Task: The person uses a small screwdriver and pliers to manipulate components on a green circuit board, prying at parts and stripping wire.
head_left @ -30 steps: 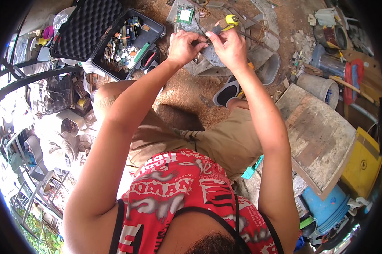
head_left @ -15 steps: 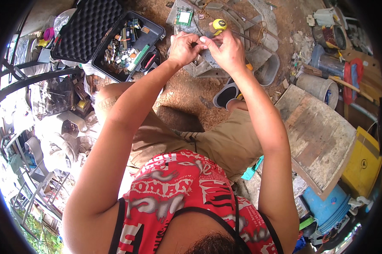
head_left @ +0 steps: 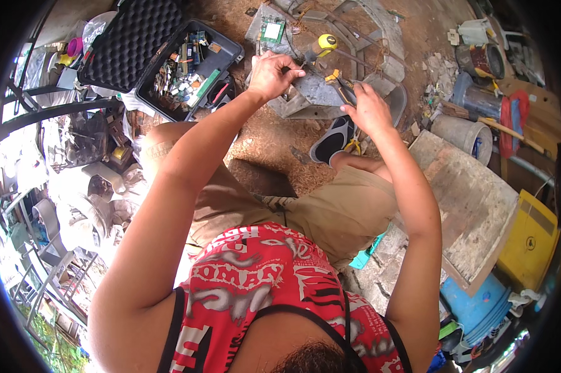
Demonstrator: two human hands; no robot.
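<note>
My left hand (head_left: 271, 76) is over the grey metal frame, thumb and fingertips pinched on a small dark piece whose kind I cannot make out. My right hand (head_left: 372, 109) is to the right, fingers and thumb around the rear of a tool (head_left: 343, 92) with dark shanks and an orange-yellow end; its exact kind is unclear. A round yellow thing (head_left: 327, 41) with a dark mark sits on the frame beyond my hands. Further back, a green circuit board (head_left: 272, 29) with a pale square chip lies on the same grey frame (head_left: 318, 112).
An open black case (head_left: 234, 51) with foam in its lid holds several boards and small parts at the far left. My sandalled foot (head_left: 334, 140) is below the frame. On the right are a wooden board (head_left: 461, 199), a bucket (head_left: 458, 133) and a yellow panel (head_left: 529, 236).
My right hand has moved right and nearer, away from my left hand, and is now at the orange-ended tool. My left hand has barely moved. My right leg has shifted a little.
</note>
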